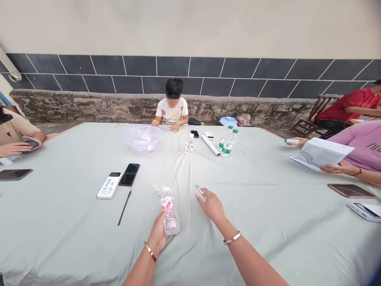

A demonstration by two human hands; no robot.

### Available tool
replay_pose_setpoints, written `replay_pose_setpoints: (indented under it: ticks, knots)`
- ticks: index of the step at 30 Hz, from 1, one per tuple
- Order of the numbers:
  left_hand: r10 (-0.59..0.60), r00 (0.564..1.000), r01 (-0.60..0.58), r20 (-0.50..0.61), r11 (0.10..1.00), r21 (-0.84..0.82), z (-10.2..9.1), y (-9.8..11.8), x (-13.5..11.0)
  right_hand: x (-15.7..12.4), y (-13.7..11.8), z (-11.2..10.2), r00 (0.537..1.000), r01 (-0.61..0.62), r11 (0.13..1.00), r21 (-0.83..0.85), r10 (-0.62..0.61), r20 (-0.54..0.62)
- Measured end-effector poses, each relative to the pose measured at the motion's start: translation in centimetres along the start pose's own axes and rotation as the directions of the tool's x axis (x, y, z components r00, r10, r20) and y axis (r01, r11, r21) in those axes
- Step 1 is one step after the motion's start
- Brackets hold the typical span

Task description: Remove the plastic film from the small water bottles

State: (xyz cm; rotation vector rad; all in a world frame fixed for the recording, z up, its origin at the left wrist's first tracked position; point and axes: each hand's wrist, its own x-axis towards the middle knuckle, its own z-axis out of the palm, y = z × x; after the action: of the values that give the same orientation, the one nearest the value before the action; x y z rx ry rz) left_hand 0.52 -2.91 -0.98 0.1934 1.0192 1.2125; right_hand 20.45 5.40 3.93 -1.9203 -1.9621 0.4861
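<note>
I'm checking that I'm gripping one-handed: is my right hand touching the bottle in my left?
Apart. The head view shows a strip of bare tablecloth between the right hand and the bottle.

A cream wall spans the far side, with a band of dark rectangular tiles along its bottom. Below runs a weathered stone base. A pale drainpipe ends far left; a slatted wooden chair stands far right. Even light falls across the cloth-covered surface.
</note>
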Motion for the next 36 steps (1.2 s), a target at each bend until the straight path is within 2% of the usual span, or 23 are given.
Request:
replay_pose_setpoints:
  ticks: [1,3,5,7,9,13,18,22,24,25,26,28,29,30,31,33,34,35,36]
  knots:
    - [0.014,1.0,-0.014,-0.006,1.0,0.01,0.0,0.0,0.0,0.7,1.2,-0.2,0.998,-0.051,0.995,-0.091,0.047,-0.044]
    - [0.043,0.999,-0.043,-0.004,0.999,0.033,0.1,0.0,-0.1,1.6,3.3,0.0,0.996,-0.087,0.975,-0.206,0.082,-0.032]
    - [0.063,0.998,-0.063,0.001,0.996,0.069,0.3,0.1,-0.3,1.7,4.6,0.5,0.997,-0.068,0.974,-0.217,0.075,0.021]
    - [0.073,0.997,-0.072,0.001,0.992,0.102,0.5,0.2,-0.5,1.5,4.8,0.7,0.998,-0.051,0.983,-0.178,0.059,0.036]
    - [0.065,0.998,-0.063,-0.012,0.991,0.121,0.7,0.2,-0.7,1.2,4.0,0.3,0.997,-0.036,0.996,-0.08,0.041,0.065]
    - [0.05,0.999,-0.049,-0.01,0.991,0.123,0.7,0.4,-0.8,1.6,0.2,-1.5,0.982,0.11,0.985,0.131,-0.128,0.142]
    - [0.016,1.0,-0.014,-0.022,0.996,0.083,0.1,0.6,-0.6,3.2,-4.5,-2.7,0.971,0.2,0.977,0.067,-0.207,0.121]
    - [-0.008,0.999,0.008,-0.036,1.0,-0.014,-0.1,0.8,-0.5,1.5,-5.0,-3.8,0.947,0.275,0.957,0.09,-0.286,0.144]
    - [-0.017,1.0,0.016,-0.018,0.998,-0.053,-0.1,0.9,-0.6,-0.2,-4.4,-5.2,0.912,0.323,0.93,0.174,-0.355,0.207]
    - [-0.025,1.0,0.024,-0.009,0.998,-0.061,0.0,1.0,-0.6,-1.1,-4.0,-6.0,0.878,0.337,0.909,0.247,-0.398,0.266]
    - [-0.033,0.999,0.033,-0.004,0.998,-0.063,0.0,1.0,-0.6,-1.9,-3.5,-6.8,0.827,0.337,0.881,0.332,-0.445,0.343]
    - [-0.046,0.999,0.045,-0.01,0.997,-0.06,0.1,1.1,-0.7,-2.9,-2.6,-8.0,0.684,0.29,0.822,0.491,-0.537,0.495]
    - [-0.049,0.999,0.048,-0.015,0.997,-0.061,0.1,1.1,-0.7,-3.1,-2.1,-8.2,0.63,0.252,0.803,0.541,-0.56,0.538]
    - [-0.047,0.999,0.046,-0.019,0.997,-0.065,0.1,1.1,-0.7,-3.0,-1.6,-8.0,0.621,0.213,0.796,0.566,-0.558,0.551]
    - [-0.048,0.999,0.046,-0.019,0.996,-0.071,0.1,1.1,-0.7,-2.7,-1.1,-7.5,0.672,0.177,0.803,0.57,-0.521,0.526]
    - [-0.053,0.998,0.051,-0.016,0.995,-0.08,0.1,1.0,-0.7,-1.6,0.1,-5.4,0.873,0.1,0.847,0.523,-0.327,0.363]
    - [-0.052,0.999,0.05,-0.017,0.996,-0.077,0.1,1.0,-0.8,-1.0,0.8,-4.1,0.951,0.046,0.879,0.474,-0.185,0.25]
    - [-0.046,0.999,0.044,-0.022,0.997,-0.064,0.1,1.0,-0.9,-0.4,1.5,-2.7,0.989,-0.015,0.911,0.412,-0.046,0.138]
    - [-0.032,0.999,0.031,-0.027,0.999,-0.039,0.2,0.9,-1.0,0.1,2.2,-1.4,0.997,-0.073,0.939,0.337,0.063,0.042]
